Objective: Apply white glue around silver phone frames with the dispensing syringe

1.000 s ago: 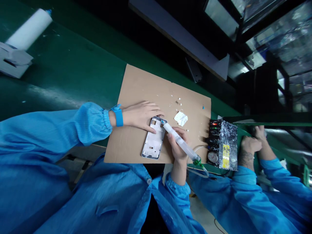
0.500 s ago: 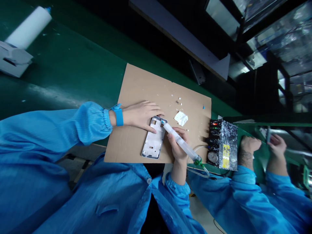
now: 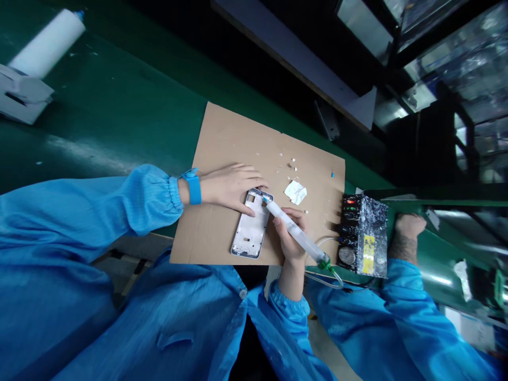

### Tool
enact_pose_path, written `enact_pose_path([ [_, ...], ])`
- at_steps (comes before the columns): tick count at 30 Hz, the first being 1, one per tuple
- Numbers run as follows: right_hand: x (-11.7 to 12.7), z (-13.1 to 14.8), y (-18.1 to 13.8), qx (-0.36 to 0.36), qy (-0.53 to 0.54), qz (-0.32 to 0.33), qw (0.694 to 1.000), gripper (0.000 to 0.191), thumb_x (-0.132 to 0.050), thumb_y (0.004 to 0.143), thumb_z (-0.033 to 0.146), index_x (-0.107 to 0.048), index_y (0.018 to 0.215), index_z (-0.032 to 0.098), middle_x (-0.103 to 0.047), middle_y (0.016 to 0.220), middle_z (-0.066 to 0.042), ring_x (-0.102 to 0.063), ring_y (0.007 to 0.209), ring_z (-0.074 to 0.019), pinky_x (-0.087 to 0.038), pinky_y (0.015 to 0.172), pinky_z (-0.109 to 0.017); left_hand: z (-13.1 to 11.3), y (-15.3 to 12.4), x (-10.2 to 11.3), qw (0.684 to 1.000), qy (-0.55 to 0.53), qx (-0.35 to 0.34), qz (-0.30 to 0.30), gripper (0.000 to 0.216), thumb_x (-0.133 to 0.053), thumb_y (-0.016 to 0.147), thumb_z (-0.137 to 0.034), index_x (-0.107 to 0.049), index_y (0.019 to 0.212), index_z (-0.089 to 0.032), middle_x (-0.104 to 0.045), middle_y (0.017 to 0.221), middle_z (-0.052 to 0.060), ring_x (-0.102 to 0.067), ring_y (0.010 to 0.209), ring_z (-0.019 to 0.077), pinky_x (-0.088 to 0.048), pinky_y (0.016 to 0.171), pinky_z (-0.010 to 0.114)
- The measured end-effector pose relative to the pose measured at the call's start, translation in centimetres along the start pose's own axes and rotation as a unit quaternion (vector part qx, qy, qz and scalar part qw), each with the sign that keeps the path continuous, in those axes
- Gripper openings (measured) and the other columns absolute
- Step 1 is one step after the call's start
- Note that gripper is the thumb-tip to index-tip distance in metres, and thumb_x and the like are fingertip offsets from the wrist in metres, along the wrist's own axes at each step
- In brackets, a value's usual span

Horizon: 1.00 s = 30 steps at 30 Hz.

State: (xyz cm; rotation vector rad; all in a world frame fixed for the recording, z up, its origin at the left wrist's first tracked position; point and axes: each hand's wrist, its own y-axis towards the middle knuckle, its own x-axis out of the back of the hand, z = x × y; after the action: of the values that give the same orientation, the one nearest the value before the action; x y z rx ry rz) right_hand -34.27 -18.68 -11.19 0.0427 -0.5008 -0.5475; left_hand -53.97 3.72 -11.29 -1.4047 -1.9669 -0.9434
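Note:
A silvery-grey phone frame (image 3: 250, 230) lies on a cardboard sheet (image 3: 210, 233), tilted slightly, with cutouts at its upper end. My left hand (image 3: 232, 188) lies flat beside it, fingers stretched out; the thumb rests on the frame's left side and the fingertips reach its top edge. In my right hand (image 3: 292, 233) is a translucent dispensing syringe (image 3: 296, 231), fingers wrapped round the barrel. Its blue tip is at the upper right of the frame, near a cutout; whether it touches cannot be made out. A green cap and a tube are at the syringe's rear end.
Right of the cardboard stands a speckled black controller box (image 3: 363, 235) with a gauge. A crumpled white wipe (image 3: 295, 192) and small white bits lie on the cardboard. A co-worker's fist (image 3: 410, 226) rests beyond the box. A white roll (image 3: 47, 45) is at the far left.
My hands, the phone frame and the syringe have hardly moved. On the right, one of the co-worker's hands has left its place by the shelf, while the fist stays.

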Motion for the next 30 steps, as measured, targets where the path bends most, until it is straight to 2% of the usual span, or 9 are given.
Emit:
enact_pose_path([
  [30, 0.13, 0.11, -0.24, -0.022, -0.005, 0.004, 1.000, 0.037, -0.087, 0.094, 0.053, -0.076, 0.112, 0.023, -0.083, 0.101, -0.008, -0.077, 0.079, -0.0213, -0.064, 0.070, -0.034, 0.17, -0.04, -0.29, 1.000, -0.003, 0.002, -0.006, 0.068, -0.082, 0.091, -0.069, -0.069, 0.141, -0.025, -0.076, 0.135, 0.011, -0.064, 0.124, 0.0322, -0.045, 0.106, 0.043],
])
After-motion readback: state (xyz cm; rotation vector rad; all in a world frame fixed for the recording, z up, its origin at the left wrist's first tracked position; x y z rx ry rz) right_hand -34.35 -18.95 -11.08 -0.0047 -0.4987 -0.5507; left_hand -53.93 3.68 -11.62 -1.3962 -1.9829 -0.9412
